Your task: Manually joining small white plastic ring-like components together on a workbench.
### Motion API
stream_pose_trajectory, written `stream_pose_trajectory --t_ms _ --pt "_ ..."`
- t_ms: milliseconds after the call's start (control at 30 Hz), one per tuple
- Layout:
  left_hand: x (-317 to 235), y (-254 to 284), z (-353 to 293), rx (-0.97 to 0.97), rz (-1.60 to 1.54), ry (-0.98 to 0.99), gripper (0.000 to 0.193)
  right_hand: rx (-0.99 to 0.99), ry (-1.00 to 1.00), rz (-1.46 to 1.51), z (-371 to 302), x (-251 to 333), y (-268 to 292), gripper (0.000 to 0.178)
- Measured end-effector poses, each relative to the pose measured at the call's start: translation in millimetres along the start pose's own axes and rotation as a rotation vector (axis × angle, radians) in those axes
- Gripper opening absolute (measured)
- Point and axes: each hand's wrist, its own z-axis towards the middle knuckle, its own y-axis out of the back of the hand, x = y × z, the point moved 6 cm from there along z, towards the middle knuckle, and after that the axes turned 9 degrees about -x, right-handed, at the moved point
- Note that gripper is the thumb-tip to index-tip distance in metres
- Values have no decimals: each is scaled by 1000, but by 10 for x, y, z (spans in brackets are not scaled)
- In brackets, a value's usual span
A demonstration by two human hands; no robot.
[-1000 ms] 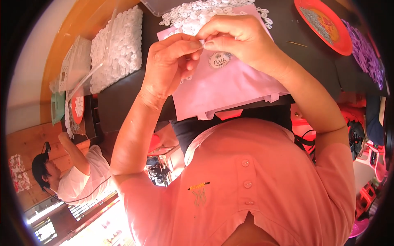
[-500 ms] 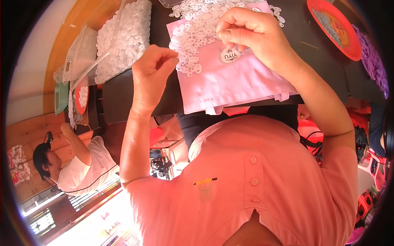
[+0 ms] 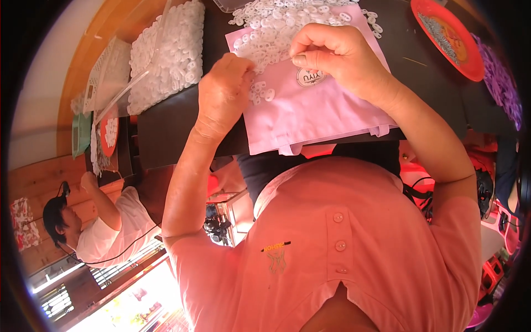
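Observation:
A pink cloth bag (image 3: 332, 116) with a round printed badge lies flat on the dark table. Over its far part spreads a pile of small white oval plastic pieces with holes (image 3: 276, 27). My left hand (image 3: 224, 97) reaches to the near left edge of this pile, its fingers bent together at the pieces; what they pinch is hidden. Above the badge hangs my right hand (image 3: 348, 61), thumb and forefinger pressed together. Anything between those fingertips is too small to make out. A few white pieces (image 3: 263, 93) lie apart on the bag beside my left hand.
Far left stands a clear container packed with white pieces (image 3: 171, 55). A red plate (image 3: 451, 39) with small grey pieces sits far right, beside a purple heap (image 3: 498, 83). Another person (image 3: 110, 221) works to the left. The dark table (image 3: 171, 127) ends just before my body.
My left hand has moved right and slightly away from me, onto the pile's edge. My right hand has come slightly nearer, still pinched.

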Motion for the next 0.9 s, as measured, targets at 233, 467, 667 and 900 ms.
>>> stream_pose_trajectory --t_ms 233,467,667,900 --pt "-103 97 -95 103 -83 32 12 72 -2 -50 -34 29 -17 5" --pt "-169 -4 -29 167 1 -52 9 20 70 8 -33 33 -32 4" --pt "-179 -45 8 118 -47 -9 12 15 38 13 -18 14 -10 4" --pt "-186 -90 59 229 -89 -22 10 57 43 -50 -21 25 -10 3"
